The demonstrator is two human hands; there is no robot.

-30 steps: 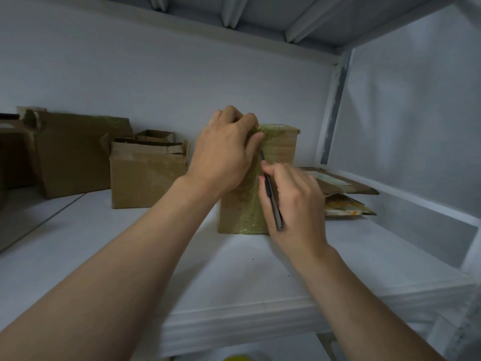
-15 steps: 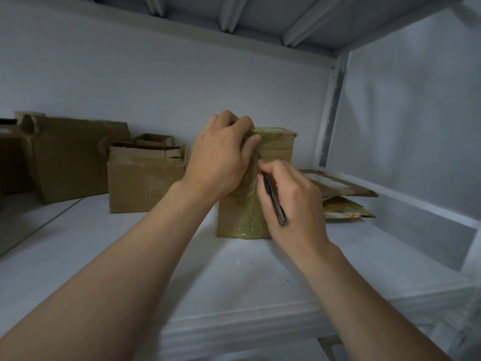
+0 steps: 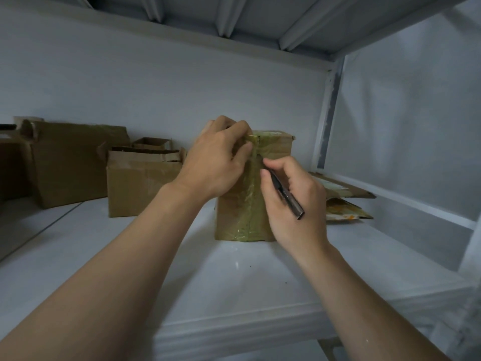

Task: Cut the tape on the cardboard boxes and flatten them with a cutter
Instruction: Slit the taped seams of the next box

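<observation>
A small brown cardboard box [image 3: 243, 212] wrapped in shiny tape stands upright in the middle of a white shelf [image 3: 234, 277]. My left hand [image 3: 218, 162] grips its upper left corner from the top. My right hand [image 3: 291, 201] holds a thin dark cutter [image 3: 286, 195] like a pen. The cutter's tip rests on the vertical tape seam on the box's front, just below the top edge. The blade itself is hidden by my fingers.
Two open cardboard boxes stand at the left: a middle-sized one [image 3: 140, 183] and a larger one [image 3: 75, 160] behind it. Flattened cardboard [image 3: 343, 201] lies at the right against the shelf's side rail. A white upright post [image 3: 328, 118] marks the back right corner.
My right hand has shifted slightly, with the cutter's back end swinging out to the right while the tip stays on the seam. My left hand keeps its hold on the box.
</observation>
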